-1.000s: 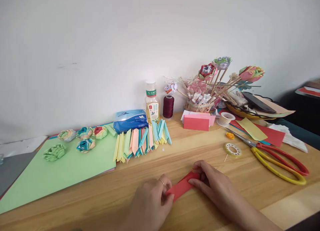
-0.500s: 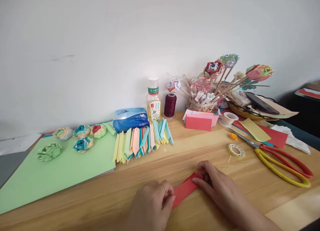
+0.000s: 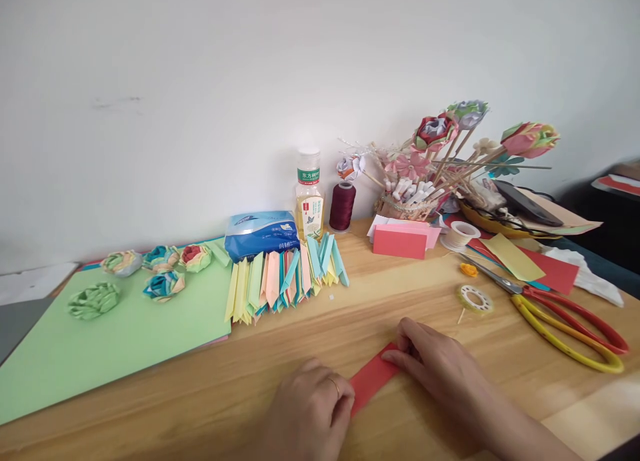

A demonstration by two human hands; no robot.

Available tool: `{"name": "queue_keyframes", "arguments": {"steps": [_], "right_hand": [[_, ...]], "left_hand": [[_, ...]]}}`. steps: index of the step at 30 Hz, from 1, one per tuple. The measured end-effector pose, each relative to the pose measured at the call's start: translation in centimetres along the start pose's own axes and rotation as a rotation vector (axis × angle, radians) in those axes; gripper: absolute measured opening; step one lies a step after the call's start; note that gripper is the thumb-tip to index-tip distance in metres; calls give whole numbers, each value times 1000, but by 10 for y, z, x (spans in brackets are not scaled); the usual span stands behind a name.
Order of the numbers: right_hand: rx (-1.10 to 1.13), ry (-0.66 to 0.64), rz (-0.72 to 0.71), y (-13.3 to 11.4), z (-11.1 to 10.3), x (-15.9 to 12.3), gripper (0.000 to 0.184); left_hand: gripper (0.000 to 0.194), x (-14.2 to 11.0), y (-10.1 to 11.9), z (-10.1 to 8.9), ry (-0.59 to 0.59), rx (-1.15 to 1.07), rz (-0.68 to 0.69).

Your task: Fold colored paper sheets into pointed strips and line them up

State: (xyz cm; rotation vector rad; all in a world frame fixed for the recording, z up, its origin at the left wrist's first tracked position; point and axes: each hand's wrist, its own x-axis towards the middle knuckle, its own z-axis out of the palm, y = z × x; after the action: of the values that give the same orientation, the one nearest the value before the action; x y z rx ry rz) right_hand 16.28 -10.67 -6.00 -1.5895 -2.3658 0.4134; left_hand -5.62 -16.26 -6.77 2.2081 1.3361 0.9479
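The wooden surface point(image 3: 200, 394) carries everything, and the green sheet point(image 3: 150, 341) covers much of its left side, with five folded paper flowers point(image 3: 94, 301) on it. At the back right stands a basket point(image 3: 407, 209) of stemmed flowers. The scissors point(image 3: 514, 286) lie on the right, blades pointing toward the basket. Near the front, the left hand point(image 3: 317, 408) has its grip closed on the near end of the red paper strip point(image 3: 374, 379), while the right hand's point(image 3: 435, 364) grip is closed on the far end, thumb on top. The strip slants between them, just above or on the surface; which, one cannot tell. Folded papers point(image 3: 273, 281) lie before the blue pack point(image 3: 263, 236), beside the bottle point(image 3: 309, 201). Smaller are the dark red thread spool point(image 3: 343, 208), the tape roll point(image 3: 467, 294) and the tiny orange flower point(image 3: 469, 269).
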Motion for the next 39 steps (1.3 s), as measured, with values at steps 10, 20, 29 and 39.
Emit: {"name": "queue_keyframes", "arguments": {"steps": [10,20,29,39], "right_hand": [[-90,-177,116,-10,-10,8,20],[-251,-287,66,-21,-26,17,19],[-292,-57,-189,-10,-14,7,18],[81,-44,-149,-1,-17,37,15]], "left_hand": [[20,5,8,-4,-119,59,-96],[21,12,10,-7,-258,120,-207],[17,9,8,-12,-217,217,-22],[47,21,-14,-5,-414,507,411]]}}
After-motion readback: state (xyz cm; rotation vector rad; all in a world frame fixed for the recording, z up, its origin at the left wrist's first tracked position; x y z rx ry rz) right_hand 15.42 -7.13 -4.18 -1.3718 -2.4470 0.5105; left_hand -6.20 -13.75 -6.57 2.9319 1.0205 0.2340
